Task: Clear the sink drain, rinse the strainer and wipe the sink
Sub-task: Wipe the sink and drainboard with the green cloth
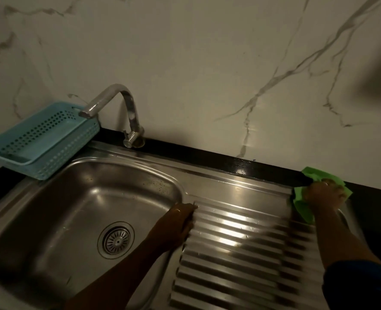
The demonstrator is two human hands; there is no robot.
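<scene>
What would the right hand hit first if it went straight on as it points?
The right hand would likely meet the white marble-patterned wall, just past the glossy black counter strip under its green cloth.

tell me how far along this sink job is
Looks done: the round metal strainer sits in the drain, and the stainless steel sink basin shows no debris. In hand: the right hand grips a green cloth on the far corner of the ribbed steel drainboard; the left hand rests on the basin rim. Left: probably wiping the rest of the drainboard and the basin.
</scene>
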